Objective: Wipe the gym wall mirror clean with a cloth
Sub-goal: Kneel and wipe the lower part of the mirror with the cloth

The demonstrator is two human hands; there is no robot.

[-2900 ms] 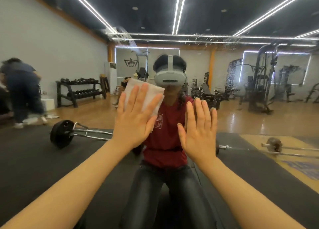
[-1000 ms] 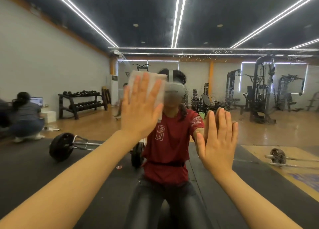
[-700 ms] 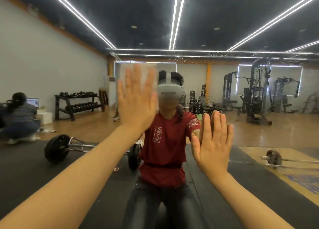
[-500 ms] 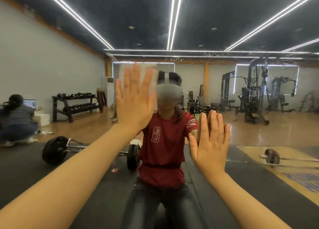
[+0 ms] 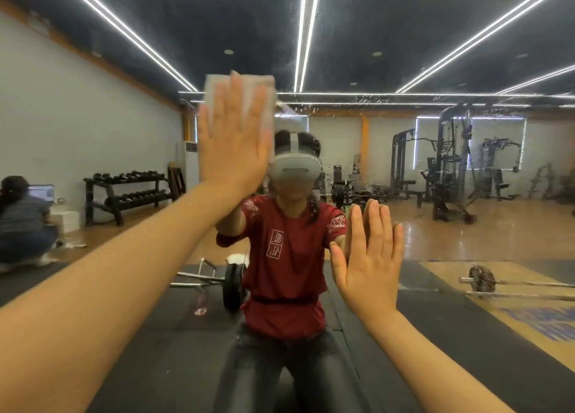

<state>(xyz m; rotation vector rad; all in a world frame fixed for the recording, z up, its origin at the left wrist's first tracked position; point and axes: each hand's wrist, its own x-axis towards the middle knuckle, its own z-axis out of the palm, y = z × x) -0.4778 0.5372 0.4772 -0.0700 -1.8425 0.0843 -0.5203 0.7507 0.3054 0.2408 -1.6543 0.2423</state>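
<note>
The wall mirror [image 5: 466, 55] fills the whole view and reflects the gym and a kneeling person in a red shirt. My left hand [image 5: 231, 139] lies flat with straight fingers and presses a white folded cloth [image 5: 266, 101] against the glass at upper centre; the cloth is blurred by motion. My right hand [image 5: 370, 260] rests flat on the mirror lower right of centre, fingers straight and together, holding nothing. Water droplets and streaks [image 5: 367, 188] speckle the glass to the right of the cloth.
In the reflection a dumbbell rack [image 5: 124, 195] stands at the left wall, a barbell [image 5: 217, 282] lies on the black mat, another barbell [image 5: 485, 283] lies at the right, weight machines [image 5: 448, 164] stand at the back, and a crouching person [image 5: 23, 223] is at far left.
My left hand has slid the cloth up the glass, from face height to above the reflected head. My right hand has stayed flat on the mirror at about the same spot.
</note>
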